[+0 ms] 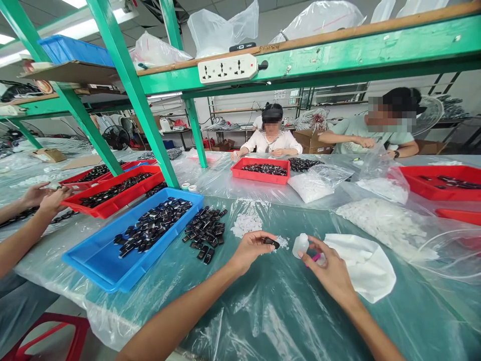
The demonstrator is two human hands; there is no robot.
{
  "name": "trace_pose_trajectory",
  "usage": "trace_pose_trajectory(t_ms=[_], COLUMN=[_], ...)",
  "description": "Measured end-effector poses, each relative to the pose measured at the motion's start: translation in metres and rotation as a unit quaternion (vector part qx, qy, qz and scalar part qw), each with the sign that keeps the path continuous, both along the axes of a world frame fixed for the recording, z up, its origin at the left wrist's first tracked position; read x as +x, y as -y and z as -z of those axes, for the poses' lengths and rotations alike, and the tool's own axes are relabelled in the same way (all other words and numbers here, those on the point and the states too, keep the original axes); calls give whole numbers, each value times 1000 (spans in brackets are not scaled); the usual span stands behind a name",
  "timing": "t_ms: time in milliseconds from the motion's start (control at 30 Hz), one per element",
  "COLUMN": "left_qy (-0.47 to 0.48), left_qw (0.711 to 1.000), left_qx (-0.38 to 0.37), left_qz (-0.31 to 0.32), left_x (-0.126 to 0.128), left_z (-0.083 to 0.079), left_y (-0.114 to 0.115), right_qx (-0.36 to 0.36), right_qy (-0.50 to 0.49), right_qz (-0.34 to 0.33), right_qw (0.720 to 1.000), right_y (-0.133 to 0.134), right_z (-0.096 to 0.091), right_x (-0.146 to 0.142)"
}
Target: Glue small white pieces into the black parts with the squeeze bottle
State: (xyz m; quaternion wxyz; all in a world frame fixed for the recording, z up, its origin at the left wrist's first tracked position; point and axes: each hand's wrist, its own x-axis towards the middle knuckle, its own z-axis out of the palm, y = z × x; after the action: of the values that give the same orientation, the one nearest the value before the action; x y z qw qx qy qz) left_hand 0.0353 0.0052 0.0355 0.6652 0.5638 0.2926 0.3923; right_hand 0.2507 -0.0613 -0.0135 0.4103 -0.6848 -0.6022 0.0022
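Observation:
My left hand (248,253) pinches a small black plastic casing (271,242) between thumb and fingers, just above the table. Beyond it lie a scatter of tiny white bits (282,243) and a heap of flat white pieces (247,224). My right hand (332,268) has its fingers closed on a small translucent white bottle (300,244), a short gap to the right of the casing. Something pink (316,257) shows at those fingers; its kind is unclear. Left of my hands sits a pile of similar black casings (205,228).
A blue tray (88,265) of black casings stands left, beside red trays (112,193). Right lie a white cloth or bag (363,271) and clear bags of white pieces (387,225). A green shelf frame (137,100) rises ahead. Co-workers sit opposite; another's hands (50,195) are left.

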Motion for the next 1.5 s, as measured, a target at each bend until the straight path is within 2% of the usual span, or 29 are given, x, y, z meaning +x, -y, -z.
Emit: trace_pose_trajectory(t_ms=[133,333,433,533,667,800,967,1033,1167,1333,1500], left_qy=[-28,-151,-182,-206,-206,-192,-194,-193,-191,-192,-155], left_qw=[999,974,959,947,942,947,965,966,966,969,983], left_qx=[-2,152,200,232,249,246,170,168,175,152,95], left_qz=[26,72,80,79,91,74,40,29,16,0,-33], left_x=[1,-4,-6,-7,-8,-7,-2,-1,-2,-3,-5], left_z=[15,34,35,33,31,33,39,39,36,38,43], left_y=[3,8,12,14,16,17,20,21,23,22,22], right_qx=[-27,-22,-13,-21,-34,-39,-52,-60,-67,-59,-57], right_qy=[-7,-52,-117,-225,-376,-492,-603,-632,-670,-763,-814], right_qz=[15,26,3,-42,-111,-146,-190,-203,-217,-205,-176], right_qw=[999,998,993,973,919,857,773,746,706,610,550], right_y=[-3,-14,-14,-7,3,7,8,8,8,7,7], right_z=[9,13,11,7,2,2,-4,-7,-9,-3,4], right_x=[-4,-2,-4,-10,-22,-31,-41,-44,-45,-41,-41])
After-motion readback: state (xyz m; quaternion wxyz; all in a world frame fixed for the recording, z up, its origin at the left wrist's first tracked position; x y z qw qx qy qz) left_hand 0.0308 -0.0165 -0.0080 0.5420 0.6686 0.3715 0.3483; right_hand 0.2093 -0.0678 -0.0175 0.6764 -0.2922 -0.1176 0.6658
